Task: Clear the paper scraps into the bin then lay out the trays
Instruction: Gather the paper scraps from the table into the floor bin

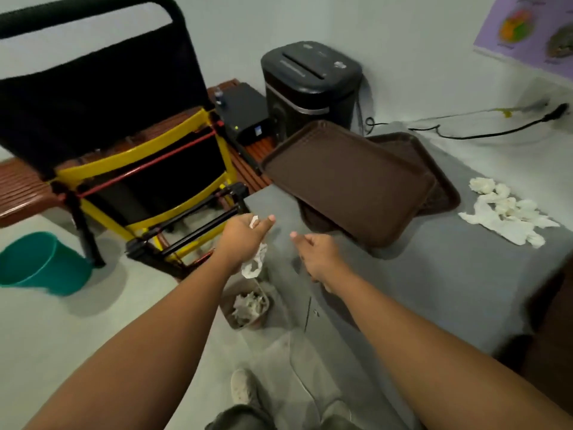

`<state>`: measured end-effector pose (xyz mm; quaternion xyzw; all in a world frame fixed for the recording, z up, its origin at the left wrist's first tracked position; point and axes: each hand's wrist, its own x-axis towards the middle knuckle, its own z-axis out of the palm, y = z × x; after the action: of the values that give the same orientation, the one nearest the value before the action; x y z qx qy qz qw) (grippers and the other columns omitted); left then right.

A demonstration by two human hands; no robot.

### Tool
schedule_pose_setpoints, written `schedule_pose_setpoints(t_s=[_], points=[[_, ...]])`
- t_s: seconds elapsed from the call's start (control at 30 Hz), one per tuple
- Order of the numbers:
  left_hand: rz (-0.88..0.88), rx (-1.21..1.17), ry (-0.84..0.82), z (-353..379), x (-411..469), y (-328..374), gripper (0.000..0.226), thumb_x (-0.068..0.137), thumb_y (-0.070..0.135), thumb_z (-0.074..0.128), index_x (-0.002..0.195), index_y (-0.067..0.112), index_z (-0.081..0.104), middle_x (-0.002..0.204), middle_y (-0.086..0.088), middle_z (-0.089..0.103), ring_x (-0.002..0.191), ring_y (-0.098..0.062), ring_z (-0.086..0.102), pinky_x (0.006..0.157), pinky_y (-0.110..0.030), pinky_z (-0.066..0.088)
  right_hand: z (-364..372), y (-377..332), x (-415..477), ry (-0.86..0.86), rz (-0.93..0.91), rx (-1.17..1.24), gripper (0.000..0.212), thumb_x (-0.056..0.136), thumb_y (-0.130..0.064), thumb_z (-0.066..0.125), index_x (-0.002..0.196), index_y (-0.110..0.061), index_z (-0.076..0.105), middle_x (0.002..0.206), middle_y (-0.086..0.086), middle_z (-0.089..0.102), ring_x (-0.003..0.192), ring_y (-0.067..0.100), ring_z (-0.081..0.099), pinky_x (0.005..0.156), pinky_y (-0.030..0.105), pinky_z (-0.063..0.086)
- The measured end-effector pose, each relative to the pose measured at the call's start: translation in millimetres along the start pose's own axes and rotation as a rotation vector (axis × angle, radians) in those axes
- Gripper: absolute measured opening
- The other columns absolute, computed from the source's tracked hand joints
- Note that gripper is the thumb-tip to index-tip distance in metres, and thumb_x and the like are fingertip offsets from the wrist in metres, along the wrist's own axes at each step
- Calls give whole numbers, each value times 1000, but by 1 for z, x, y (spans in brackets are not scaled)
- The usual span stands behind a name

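My left hand [245, 237] is shut on a crumpled white paper scrap [255, 263] that hangs down from it, above a small brown bin [231, 318] on the floor with scraps inside. My right hand [316, 254] hovers beside it over the table's near-left corner, fingers loosely curled, holding nothing. Brown trays [347, 178] lie stacked askew on the grey-covered table [434, 280]. A pile of white paper scraps [508, 209] lies on the table to the right of the trays.
A black and yellow folding chair [130, 144] stands at the left, with a green bucket [37, 262] on the floor beside it. A black paper shredder [310, 85] and a black box [245, 113] sit behind the trays. A cable [496, 131] runs along the table's back.
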<state>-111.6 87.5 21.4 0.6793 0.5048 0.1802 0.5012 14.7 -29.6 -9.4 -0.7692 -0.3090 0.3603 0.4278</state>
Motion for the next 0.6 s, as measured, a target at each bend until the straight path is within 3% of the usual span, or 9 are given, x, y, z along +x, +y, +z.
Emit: schedule_pose_setpoints(t_s=[0.1,0.23,0.3,0.43,0.6], points=[[-122,-30,69,-32,4,-45,47,95,48,59,85,2,62,64,-6,55,54,-17,50,53,-32,41,53,-1,7,-72,-2,-28,59,95,-47,52,48,-18,34,44,-3,30,45,16,33,53,32,31],[-238,-66,123,-67,17,-108,50,92,54,57,88,5,65,73,-13,59,68,-25,58,62,-46,52,117,10,20,-146,67,-88,58,97,-45,51,47,-16,39,41,-5,35,45,15,37,52,31,30],[-302,-125,142,-80,28,-135,45,91,59,55,85,16,63,76,-13,57,70,-25,56,62,-40,49,146,18,30,-177,94,-93,57,97,-46,49,47,-20,44,41,-6,37,47,17,40,55,32,33],[-413,-199,171,-91,60,-196,60,90,69,48,68,13,55,66,-5,52,63,-22,50,60,-32,39,195,42,59,-206,154,-124,51,100,-44,45,55,-20,40,55,-4,43,54,12,42,54,29,33],[-460,-205,13,-75,107,-277,48,93,59,52,71,17,59,70,-1,59,68,-18,55,67,-30,44,249,100,101,-152,247,-99,52,98,-40,51,51,-21,41,45,-8,41,47,4,37,49,24,33]])
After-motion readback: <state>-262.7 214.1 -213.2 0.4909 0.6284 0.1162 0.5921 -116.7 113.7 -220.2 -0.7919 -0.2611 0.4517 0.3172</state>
